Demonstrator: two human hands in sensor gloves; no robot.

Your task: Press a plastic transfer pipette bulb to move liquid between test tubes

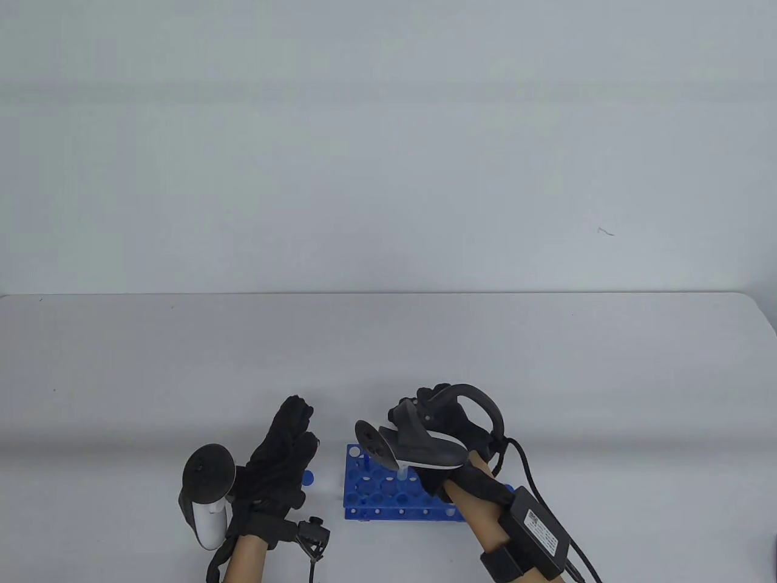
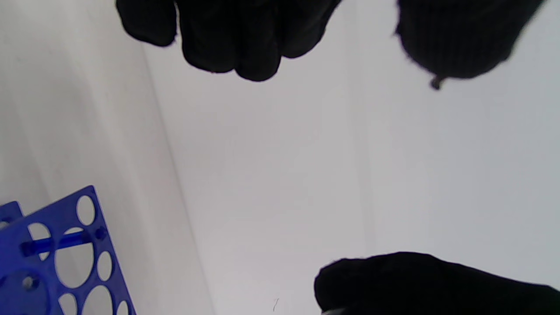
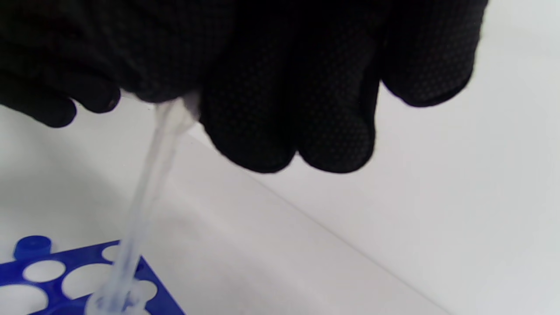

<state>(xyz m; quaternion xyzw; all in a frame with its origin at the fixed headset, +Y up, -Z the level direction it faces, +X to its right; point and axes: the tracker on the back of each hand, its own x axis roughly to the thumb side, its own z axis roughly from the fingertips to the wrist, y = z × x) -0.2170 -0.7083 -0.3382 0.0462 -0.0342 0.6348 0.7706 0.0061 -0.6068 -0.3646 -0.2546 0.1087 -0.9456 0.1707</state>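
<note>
A blue test tube rack (image 1: 397, 495) sits on a white table (image 1: 546, 364), near its front edge. The right hand (image 1: 437, 425), in a black sensor glove, hovers just above the rack and grips a clear plastic transfer pipette (image 3: 148, 175). Its fingers (image 3: 288, 109) are curled closed around the bulb, which is hidden inside the glove. The pipette stem slants down, and its tip reaches the mouth of a test tube (image 3: 116, 302) standing in the rack. It looks like liquid is being drawn or released here. To do this well, the stem should stay centred in the tube mouth, and pressure on the bulb should change slowly to avoid splashing or drips. The left hand (image 1: 276, 467) lies just left of the rack, fingers straight and relaxed, holding nothing. A small blue cap (image 1: 308, 478) sits between it and the rack.
</note>
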